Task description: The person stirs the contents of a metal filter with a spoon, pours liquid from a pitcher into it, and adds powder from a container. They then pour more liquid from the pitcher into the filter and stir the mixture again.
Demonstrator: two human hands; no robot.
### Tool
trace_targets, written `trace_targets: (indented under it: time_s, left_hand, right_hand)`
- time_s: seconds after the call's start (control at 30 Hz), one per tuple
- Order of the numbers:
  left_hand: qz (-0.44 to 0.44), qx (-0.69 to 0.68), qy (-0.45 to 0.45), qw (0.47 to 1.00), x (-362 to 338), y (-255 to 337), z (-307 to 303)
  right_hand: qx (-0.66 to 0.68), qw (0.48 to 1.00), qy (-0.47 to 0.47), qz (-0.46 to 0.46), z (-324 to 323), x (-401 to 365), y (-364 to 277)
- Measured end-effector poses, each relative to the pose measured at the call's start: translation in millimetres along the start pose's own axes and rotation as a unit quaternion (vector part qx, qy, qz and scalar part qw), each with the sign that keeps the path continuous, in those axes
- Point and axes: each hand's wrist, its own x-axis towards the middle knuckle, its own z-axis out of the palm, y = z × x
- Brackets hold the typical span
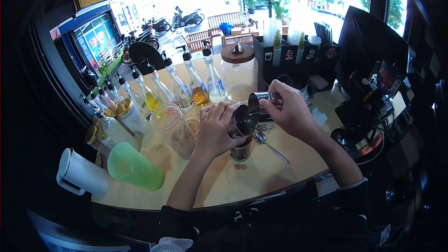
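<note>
My left hand (215, 128) is wrapped round an upright metal cup (241, 128) with a dark inside. Directly below it, a shiny metal vessel (241, 153) stands on the counter, its top partly hidden by my fingers. My right hand (288, 107) grips a small metal pitcher (259, 100), tilted so its mouth overlaps the cup's rim. A metal spoon (271, 147) lies on the counter right of the vessel. Left of my left hand stands a large clear plastic jug (175, 133).
A green plastic pitcher (135, 165) and a white jug (83, 172) stand at the left edge. Several pump bottles (198, 81) line the back, beside a wooden-lidded glass jar (239, 77). A black cup holder (294, 58) and dark screen (368, 49) stand at right.
</note>
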Motion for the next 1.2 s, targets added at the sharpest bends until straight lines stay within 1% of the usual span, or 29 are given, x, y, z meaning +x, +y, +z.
trace_targets:
  time_s: [0.17,0.23,0.37,0.43,0.57,0.63,0.73,0.83,1.03,1.2]
  left_hand:
    - [-0.003,-0.002,0.0,1.0,0,1,-1]
    - [0.0,-0.004,0.003,1.0,-1,0,0]
    - [-0.009,-0.018,0.007,1.0,-2,0,0]
    - [-0.036,-0.057,0.002,0.998,-2,-1,0]
    - [-0.055,-0.09,0.012,0.994,-4,0,0]
    - [-0.084,-0.125,0.006,0.989,-5,-2,3]
    - [-0.07,-0.148,0.018,0.986,-7,-4,6]
    - [-0.06,-0.158,0.025,0.985,-9,-7,8]
    - [-0.068,-0.175,0.022,0.982,-11,-7,8]
    - [-0.072,-0.176,0.019,0.982,-12,-5,5]
  right_hand:
    - [-0.001,1.0,-0.006,0.002,-1,0,-3]
    - [0.021,1.0,0.0,0.0,0,0,-3]
    - [0.01,1.0,0.001,-0.004,-1,0,-7]
    - [0.021,1.0,0.004,-0.02,0,1,-6]
    - [0.014,1.0,-0.008,-0.007,-6,5,-21]
    - [0.043,0.999,-0.015,-0.022,-5,7,-24]
    - [0.05,0.998,-0.029,-0.032,-6,10,-30]
    - [0.056,0.997,-0.019,-0.044,-1,13,-31]
    - [0.061,0.998,-0.022,-0.025,1,16,-33]
    - [0.047,0.998,-0.011,-0.037,-1,16,-31]
